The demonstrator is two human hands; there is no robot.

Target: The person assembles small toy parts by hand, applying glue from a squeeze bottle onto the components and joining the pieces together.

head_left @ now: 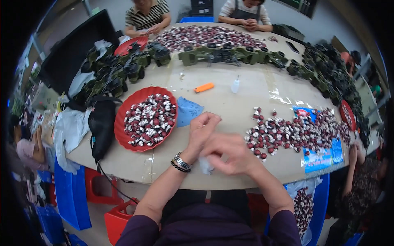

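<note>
My left hand point(202, 130), with a bracelet at its wrist, is raised over the near part of the table, thumb and fingers pinched together; anything between them is too small to name. My right hand point(230, 153) is beside it, slightly lower, fingers bent and smeared by motion. Below the hands lies a pale crumpled scrap point(206, 166). Left of my left hand stands a red scalloped bowl point(120, 130) full of small dark red and white round pieces point(151, 121). To the right of my right hand spreads a loose pile of similar pieces point(283, 132).
A blue cloth-like sheet point(188, 110), orange tool handle point(204, 87) and small clear bottle point(235, 85) lie beyond my hands. Green toy vehicles point(223, 55) line the far side. A black pouch point(102, 125) is left; a blue crate point(322, 205) sits below right. Several people work around.
</note>
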